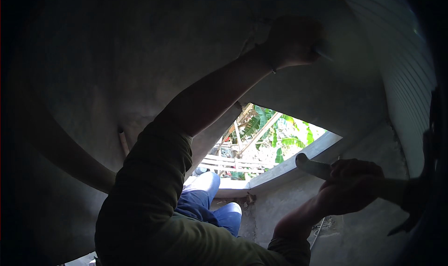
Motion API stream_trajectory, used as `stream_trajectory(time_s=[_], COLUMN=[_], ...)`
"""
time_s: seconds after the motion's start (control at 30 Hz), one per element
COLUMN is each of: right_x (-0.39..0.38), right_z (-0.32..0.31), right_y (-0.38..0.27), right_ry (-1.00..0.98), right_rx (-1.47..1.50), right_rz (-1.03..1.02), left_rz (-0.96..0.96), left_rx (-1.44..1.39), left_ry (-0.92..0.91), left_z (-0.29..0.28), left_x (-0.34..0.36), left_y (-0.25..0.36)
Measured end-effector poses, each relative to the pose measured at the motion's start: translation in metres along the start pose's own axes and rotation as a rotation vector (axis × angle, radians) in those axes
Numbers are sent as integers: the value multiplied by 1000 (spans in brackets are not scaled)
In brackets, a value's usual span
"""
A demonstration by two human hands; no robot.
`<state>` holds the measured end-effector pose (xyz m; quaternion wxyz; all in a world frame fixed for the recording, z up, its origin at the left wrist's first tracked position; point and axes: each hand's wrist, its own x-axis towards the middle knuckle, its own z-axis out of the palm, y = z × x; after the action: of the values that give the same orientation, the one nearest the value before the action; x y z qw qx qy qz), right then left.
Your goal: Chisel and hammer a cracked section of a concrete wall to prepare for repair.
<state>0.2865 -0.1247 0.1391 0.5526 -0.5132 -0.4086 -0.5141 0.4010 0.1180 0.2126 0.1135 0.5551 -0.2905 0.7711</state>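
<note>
My left hand [296,42] is raised high in front of the dim grey wall, closed in a fist. A thin metal rod [323,55] pokes out of its lower right side; the rest is lost in shadow. Lower on the right, my right hand [350,186] wraps round the pale handle [313,167] of a hammer-like tool. The rounded handle end points left, while its dark head [415,200] lies to the right of the hand, near the picture's rim. The head's exact shape is hard to make out. The two hands are well apart.
Between my arms a window opening [298,170] shows bright leaves and bamboo poles outside. My bent knees [228,217] in blue trousers are below it. A pale ribbed panel [401,56] curves at the right, and a short pipe [123,142] sticks out on the left.
</note>
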Motion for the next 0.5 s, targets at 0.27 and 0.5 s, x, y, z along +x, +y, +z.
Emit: stream_trajectory(time_s=[0.27,0.5], right_x=[-2,2], right_z=[34,-1], right_y=[33,10], right_ry=[-351,-100], right_rx=[-264,113], right_rz=[381,81], left_rz=[-55,58], left_rx=[75,-94], left_ry=[-35,99], left_z=[-11,3], left_x=[-14,2], left_y=[-8,-1])
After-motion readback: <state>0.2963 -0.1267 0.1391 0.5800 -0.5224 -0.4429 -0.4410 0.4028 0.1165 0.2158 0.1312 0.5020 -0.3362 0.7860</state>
